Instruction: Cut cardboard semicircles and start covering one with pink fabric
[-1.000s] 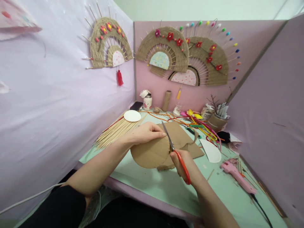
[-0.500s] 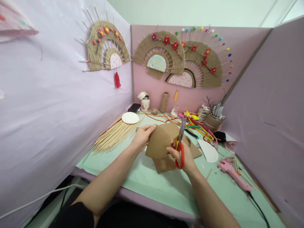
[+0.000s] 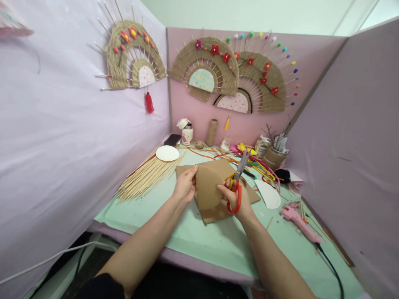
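Observation:
A curved piece of brown cardboard (image 3: 208, 187) is pinched at its upper left edge by my left hand (image 3: 185, 185), thumb on top. My right hand (image 3: 239, 198) is closed around red-and-yellow-handled scissors (image 3: 240, 170), whose blades point up and away from me. The thumb of that same hand also touches the right edge of the cardboard piece. Beneath the piece, more brown cardboard (image 3: 215, 215) lies on the table, partly covered by it and by my hands.
Bamboo sticks (image 3: 145, 176) and a white oval (image 3: 167, 153) lie to the left. On the right are a white half-round piece (image 3: 268, 194) and a corded pink glue gun (image 3: 301, 222). Coloured stems (image 3: 264, 168) lie behind. Twine fans (image 3: 205, 66) hang on the back wall.
The curved cardboard piece has turned to stand more upright between my hands. The scissors remain in my right hand, blades tilted more to the right. The whole view has shifted slightly.

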Action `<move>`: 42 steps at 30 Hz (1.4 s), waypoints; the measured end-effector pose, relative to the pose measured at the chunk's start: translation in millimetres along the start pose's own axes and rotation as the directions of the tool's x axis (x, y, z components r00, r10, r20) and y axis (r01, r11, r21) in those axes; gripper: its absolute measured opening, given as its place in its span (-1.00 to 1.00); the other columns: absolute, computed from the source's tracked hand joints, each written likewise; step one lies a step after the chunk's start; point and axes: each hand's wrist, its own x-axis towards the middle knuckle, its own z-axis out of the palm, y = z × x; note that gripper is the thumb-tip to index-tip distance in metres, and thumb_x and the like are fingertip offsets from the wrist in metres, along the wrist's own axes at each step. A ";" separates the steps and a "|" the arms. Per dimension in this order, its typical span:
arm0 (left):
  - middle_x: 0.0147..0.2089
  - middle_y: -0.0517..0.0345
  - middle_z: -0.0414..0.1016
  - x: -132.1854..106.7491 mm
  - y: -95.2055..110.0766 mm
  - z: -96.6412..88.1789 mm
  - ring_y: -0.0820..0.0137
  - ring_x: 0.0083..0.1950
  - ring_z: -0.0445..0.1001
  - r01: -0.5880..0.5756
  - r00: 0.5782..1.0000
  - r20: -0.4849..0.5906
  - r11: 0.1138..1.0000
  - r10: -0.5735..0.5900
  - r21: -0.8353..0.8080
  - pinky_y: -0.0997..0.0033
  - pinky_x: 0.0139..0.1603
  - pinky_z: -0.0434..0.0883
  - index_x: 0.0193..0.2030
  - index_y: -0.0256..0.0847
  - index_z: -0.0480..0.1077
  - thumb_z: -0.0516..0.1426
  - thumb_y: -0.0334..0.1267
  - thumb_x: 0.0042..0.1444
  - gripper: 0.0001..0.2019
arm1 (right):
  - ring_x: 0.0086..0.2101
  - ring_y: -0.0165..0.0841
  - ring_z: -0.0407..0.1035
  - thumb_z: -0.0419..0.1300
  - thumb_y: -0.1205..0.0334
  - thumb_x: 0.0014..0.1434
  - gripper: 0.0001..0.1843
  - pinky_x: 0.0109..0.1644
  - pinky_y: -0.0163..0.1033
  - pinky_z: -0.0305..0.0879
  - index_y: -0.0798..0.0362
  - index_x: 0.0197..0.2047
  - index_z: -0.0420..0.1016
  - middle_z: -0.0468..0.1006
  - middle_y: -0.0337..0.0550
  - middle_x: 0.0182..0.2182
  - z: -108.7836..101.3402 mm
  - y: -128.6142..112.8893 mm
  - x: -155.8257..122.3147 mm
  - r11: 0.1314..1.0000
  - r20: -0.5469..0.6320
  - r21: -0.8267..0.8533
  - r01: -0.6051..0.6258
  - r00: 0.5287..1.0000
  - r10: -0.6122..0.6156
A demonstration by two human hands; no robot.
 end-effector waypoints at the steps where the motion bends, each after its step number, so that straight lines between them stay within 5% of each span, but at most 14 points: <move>1: -0.43 0.11 0.57 0.3 -1.1 -2.2 0.44 -0.45 0.52 0.037 0.999 0.014 0.999 -0.037 -0.008 0.53 -0.44 0.42 -0.34 -0.28 0.48 0.30 -0.09 0.05 -0.74 | -0.59 -0.49 0.14 0.37 -0.04 -0.10 -0.51 -0.52 -0.34 0.12 -0.01 -0.37 0.14 0.30 -0.36 -0.52 -1.7 0.9 1.5 1.000 -0.006 0.000 -0.008 1.000 0.008; 5: -0.30 -0.01 0.61 -0.9 -6.5 -13.5 0.35 -0.37 0.59 0.229 0.953 0.184 0.969 -0.242 0.091 0.47 -0.40 0.48 -0.22 -0.25 0.50 0.29 0.00 0.04 -0.66 | -0.61 -0.50 0.12 0.41 -0.08 -0.14 -0.47 -0.53 -0.34 0.12 -0.01 -0.37 0.17 0.29 -0.40 -0.57 -8.1 1.9 5.5 0.999 -0.016 -0.027 -0.045 0.999 0.045; 9: -0.24 -0.13 0.63 -1.2 -14.1 -21.4 0.27 -0.27 0.62 0.277 0.915 0.250 0.943 -0.318 0.183 0.38 -0.23 0.55 -0.20 -0.35 0.52 0.37 -0.31 -0.04 -0.74 | -0.63 -0.49 0.11 0.36 -0.13 -0.06 -0.51 -0.52 -0.33 0.09 0.00 -0.41 0.19 0.29 -0.40 -0.64 -11.4 1.0 6.5 0.998 0.000 -0.067 -0.004 1.000 0.004; 14: -0.24 -0.12 0.64 3.8 -16.0 -28.7 0.33 -0.30 0.62 0.219 0.963 0.158 0.976 -0.218 0.010 0.43 -0.22 0.56 -0.19 -0.36 0.52 0.20 -0.40 0.16 -0.90 | -0.63 -0.44 0.17 0.18 -0.22 0.11 -0.53 -0.51 -0.31 0.10 0.02 -0.47 0.25 0.31 -0.31 -0.69 -19.0 7.8 12.6 0.996 -0.093 -0.083 0.045 0.994 -0.053; 18: -0.27 -0.07 0.64 7.8 -12.5 -34.2 0.36 -0.32 0.62 0.215 0.975 0.080 0.967 -0.205 -0.134 0.44 -0.23 0.56 -0.16 -0.32 0.50 0.14 -0.41 0.23 -0.89 | -0.61 -0.45 0.18 0.28 -0.21 0.00 -0.52 -0.51 -0.31 0.09 0.01 -0.45 0.23 0.41 -0.27 -0.60 -28.7 14.5 20.8 0.989 -0.162 -0.146 0.011 0.986 -0.035; 21: -0.26 0.04 0.64 13.7 -6.7 -37.4 0.43 -0.33 0.62 0.086 0.989 -0.091 0.946 -0.120 -0.313 0.50 -0.20 0.55 -0.08 -0.25 0.48 0.13 -0.40 0.25 -0.85 | -0.54 -0.41 0.27 0.34 -0.18 -0.12 -0.50 -0.44 -0.29 0.17 0.01 -0.44 0.22 0.50 -0.20 -0.49 -34.9 14.5 24.2 0.950 -0.187 -0.313 0.001 0.980 -0.063; 26: -0.31 0.12 0.64 25.1 4.8 -44.2 0.49 -0.35 0.61 -0.123 0.946 -0.320 0.865 -0.047 -0.487 0.56 -0.15 0.54 0.00 -0.21 0.45 0.12 -0.37 0.27 -0.81 | -0.47 -0.36 0.31 0.32 -0.09 -0.10 -0.62 -0.40 -0.30 0.14 0.03 -0.46 0.34 0.48 -0.23 -0.51 -35.8 5.6 19.0 0.784 -0.019 -0.621 -0.018 1.000 0.008; 29: -0.33 0.13 0.64 27.0 6.3 -46.8 0.48 -0.35 0.62 -0.136 0.945 -0.326 0.853 -0.042 -0.503 0.54 -0.14 0.54 0.00 -0.22 0.45 0.10 -0.38 0.28 -0.81 | -0.52 -0.38 0.24 0.28 -0.05 -0.06 -0.66 -0.45 -0.31 0.05 0.02 -0.49 0.30 0.41 -0.29 -0.58 -34.8 2.2 15.1 0.726 0.035 -0.687 -0.029 0.997 0.073; 35: -0.33 0.12 0.64 26.3 3.1 -45.5 0.48 -0.34 0.61 -0.132 0.948 -0.318 0.865 -0.033 -0.483 0.50 -0.11 0.54 -0.07 -0.25 0.46 0.09 -0.41 0.28 -0.85 | -0.43 -0.34 0.29 0.22 -0.01 0.03 -0.71 -0.39 -0.29 0.06 0.01 -0.41 0.28 0.46 -0.21 -0.44 -50.1 -1.5 36.4 0.588 -0.215 -0.795 -0.151 0.976 -0.041; 39: -0.33 0.14 0.63 25.9 2.9 -45.2 0.50 -0.34 0.60 -0.138 0.946 -0.322 0.866 -0.028 -0.481 0.53 -0.11 0.53 -0.06 -0.21 0.45 0.10 -0.43 0.27 -0.84 | -0.39 -0.31 0.31 0.30 0.02 0.00 -0.68 -0.38 -0.28 0.03 0.03 -0.33 0.33 0.50 -0.12 -0.39 -49.2 -4.1 64.2 0.434 -0.103 -0.897 -0.084 0.995 -0.019; 42: -0.31 0.13 0.62 25.6 3.8 -46.0 0.49 -0.32 0.59 -0.129 0.941 -0.335 0.869 -0.044 -0.477 0.52 -0.11 0.52 -0.06 -0.20 0.45 0.09 -0.39 0.28 -0.84 | -0.39 -0.32 0.32 0.39 -0.03 -0.12 -0.58 -0.38 -0.29 0.03 0.04 -0.34 0.34 0.50 -0.13 -0.38 -33.2 0.7 79.7 0.423 0.018 -0.906 0.013 1.000 0.007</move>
